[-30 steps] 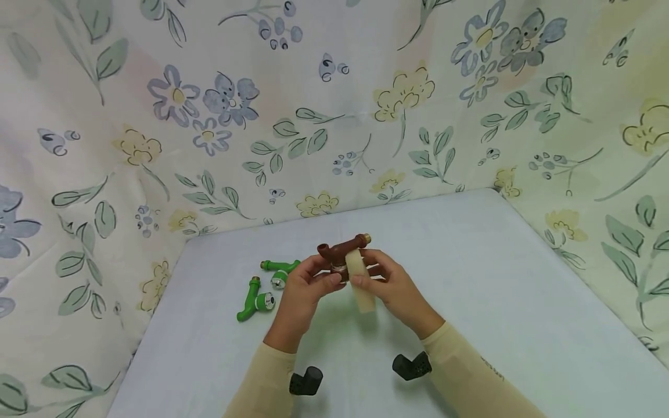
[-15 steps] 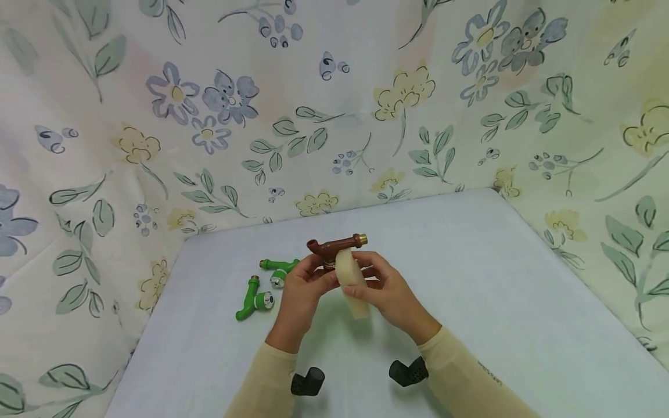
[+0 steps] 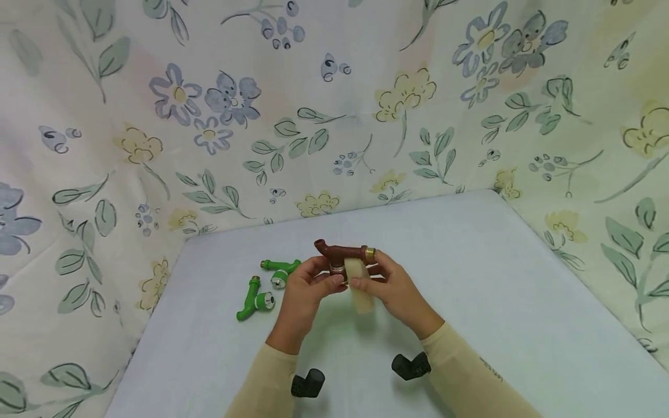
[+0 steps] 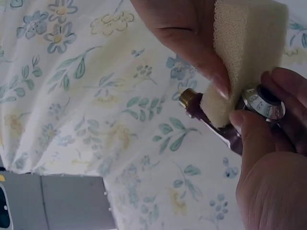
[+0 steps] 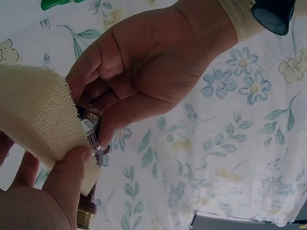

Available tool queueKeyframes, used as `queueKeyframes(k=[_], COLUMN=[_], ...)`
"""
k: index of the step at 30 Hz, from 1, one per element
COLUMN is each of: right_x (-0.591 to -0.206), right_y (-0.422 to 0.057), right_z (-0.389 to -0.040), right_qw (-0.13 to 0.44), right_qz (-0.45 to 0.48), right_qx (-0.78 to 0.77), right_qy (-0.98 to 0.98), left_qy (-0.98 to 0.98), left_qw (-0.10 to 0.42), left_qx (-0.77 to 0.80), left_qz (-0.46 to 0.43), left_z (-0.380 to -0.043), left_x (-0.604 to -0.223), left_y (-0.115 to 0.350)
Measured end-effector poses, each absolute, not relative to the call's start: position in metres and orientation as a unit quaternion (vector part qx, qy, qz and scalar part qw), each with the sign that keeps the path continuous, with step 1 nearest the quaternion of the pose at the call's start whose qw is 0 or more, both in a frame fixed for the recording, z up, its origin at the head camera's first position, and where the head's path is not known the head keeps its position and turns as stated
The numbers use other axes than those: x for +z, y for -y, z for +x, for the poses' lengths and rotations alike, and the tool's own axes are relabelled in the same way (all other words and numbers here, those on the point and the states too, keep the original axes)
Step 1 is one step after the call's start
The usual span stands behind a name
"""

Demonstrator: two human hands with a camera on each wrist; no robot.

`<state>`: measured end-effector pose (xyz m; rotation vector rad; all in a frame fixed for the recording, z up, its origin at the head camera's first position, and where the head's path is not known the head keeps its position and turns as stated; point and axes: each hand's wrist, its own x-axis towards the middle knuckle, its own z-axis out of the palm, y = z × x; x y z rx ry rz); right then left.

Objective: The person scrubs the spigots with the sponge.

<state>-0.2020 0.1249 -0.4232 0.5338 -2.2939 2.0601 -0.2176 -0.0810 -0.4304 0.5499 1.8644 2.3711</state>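
My left hand (image 3: 308,285) grips a brown faucet (image 3: 346,252) by its silver-and-brown knob, thumb on the near side. The faucet is raised above the table, its brass threaded end (image 3: 370,255) pointing right and its spout to the left. In the right wrist view the left fingers curl round the chrome knob (image 5: 89,122). My right hand (image 3: 393,287) pinches a cream sponge (image 3: 359,285) between thumb and fingers. In the left wrist view the sponge (image 4: 247,52) lies against the faucet body beside the knob (image 4: 264,102). Part of the faucet is hidden behind the sponge.
Two green faucets lie on the white table left of my hands: one nearer (image 3: 254,299), the other farther back (image 3: 280,271) and partly behind the left hand. A floral curtain (image 3: 334,116) hangs behind the table. Black camera mounts (image 3: 308,383) sit at both sleeves.
The brown faucet has turned in the left hand, its brass end swinging lower and toward the right hand. The sponge shifted left along the faucet, then back right and slightly down.
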Motion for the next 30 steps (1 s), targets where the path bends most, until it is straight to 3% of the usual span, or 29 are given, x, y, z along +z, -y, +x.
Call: queueKeyframes(k=[12, 21, 30], right_x=[-0.440, -0.406, -0.406], right_y=[-0.128, -0.124, -0.120], right_z=[-0.207, -0.185, -0.183], right_qw=[0.006, 0.007, 0.013], right_qz=[0.163, 0.194, 0.215], right_qx=[0.660, 0.650, 0.650], right_qy=[0.733, 0.735, 0.729], left_qy=[-0.619, -0.610, -0.636], left_qw=[0.049, 0.044, 0.028], left_qx=[0.763, 0.776, 0.757], left_qz=[0.177, 0.152, 0.146], left_z=[-0.217, -0.220, -0.218], left_x=[-0.431, -0.434, -0.432], left_y=[0.081, 0.080, 0.078])
